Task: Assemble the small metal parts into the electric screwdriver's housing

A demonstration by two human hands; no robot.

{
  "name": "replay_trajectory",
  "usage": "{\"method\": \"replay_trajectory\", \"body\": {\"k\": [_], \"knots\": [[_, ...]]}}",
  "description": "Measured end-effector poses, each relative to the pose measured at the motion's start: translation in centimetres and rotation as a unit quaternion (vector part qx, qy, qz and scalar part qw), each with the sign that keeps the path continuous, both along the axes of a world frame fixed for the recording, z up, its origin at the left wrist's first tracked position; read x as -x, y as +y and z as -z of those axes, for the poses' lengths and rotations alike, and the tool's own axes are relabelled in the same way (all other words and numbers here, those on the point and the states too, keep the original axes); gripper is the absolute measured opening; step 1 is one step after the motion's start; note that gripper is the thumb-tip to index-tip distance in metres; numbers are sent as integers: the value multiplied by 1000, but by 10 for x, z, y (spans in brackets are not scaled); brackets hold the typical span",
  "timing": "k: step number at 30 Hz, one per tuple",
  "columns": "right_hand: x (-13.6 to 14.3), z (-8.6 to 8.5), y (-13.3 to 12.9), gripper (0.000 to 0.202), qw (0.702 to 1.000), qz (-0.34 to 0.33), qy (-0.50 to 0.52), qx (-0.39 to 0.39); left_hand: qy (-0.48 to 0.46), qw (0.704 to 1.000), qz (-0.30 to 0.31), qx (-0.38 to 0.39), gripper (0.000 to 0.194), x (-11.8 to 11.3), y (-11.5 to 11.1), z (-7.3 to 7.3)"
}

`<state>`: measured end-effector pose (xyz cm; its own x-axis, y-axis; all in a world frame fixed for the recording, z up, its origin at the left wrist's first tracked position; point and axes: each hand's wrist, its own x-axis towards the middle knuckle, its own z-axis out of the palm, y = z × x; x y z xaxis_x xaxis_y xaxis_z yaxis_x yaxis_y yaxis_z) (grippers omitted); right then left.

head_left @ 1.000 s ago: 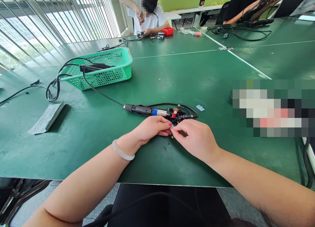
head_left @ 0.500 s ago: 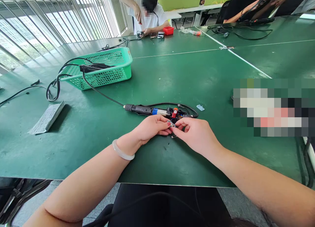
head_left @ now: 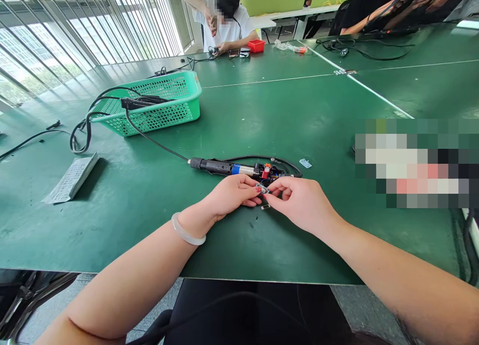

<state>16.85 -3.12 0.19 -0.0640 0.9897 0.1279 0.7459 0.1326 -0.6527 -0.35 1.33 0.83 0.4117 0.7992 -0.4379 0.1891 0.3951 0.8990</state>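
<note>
Small part [head_left: 263, 188], one: pinched between my left fingers [head_left: 249, 191] and right fingers [head_left: 276, 202]; best gripped lightly, edges only, steady, just beside the opened tool [head_left: 245, 170].

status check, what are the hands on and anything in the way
Left hand pinching small part. Right hand at its edge, grip unclear. Cabled tool, innards exposed, close beyond both hands, partly hidden by them.
</note>
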Motion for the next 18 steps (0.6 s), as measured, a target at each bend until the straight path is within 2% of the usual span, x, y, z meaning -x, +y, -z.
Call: {"method": "replay_trajectory", "body": {"k": [4, 6, 9, 13, 15, 18], "knots": [[-21, -4, 10, 10, 993, -97, -55, -29, 62, 995, 45, -61, 12, 0, -4, 3], [-31, -4, 15, 11, 985, -147, -81, -46, 114, 984, 66, -124, 18, 1, -8, 5], [-41, -4, 19, 12, 980, -173, -90, -40, 200, 944, 86, -248, 25, 3, -16, 6], [-43, -3, 20, 12, 978, -183, -96, -31, 285, 871, 110, -385, 20, 3, -25, 7], [-42, -3, 19, 11, 976, -188, -104, -33, 301, 845, 114, -427, 16, 2, -27, 8], [-40, -3, 19, 11, 974, -194, -114, -37, 313, 830, 128, -444, 9, -2, -29, 8]]}}
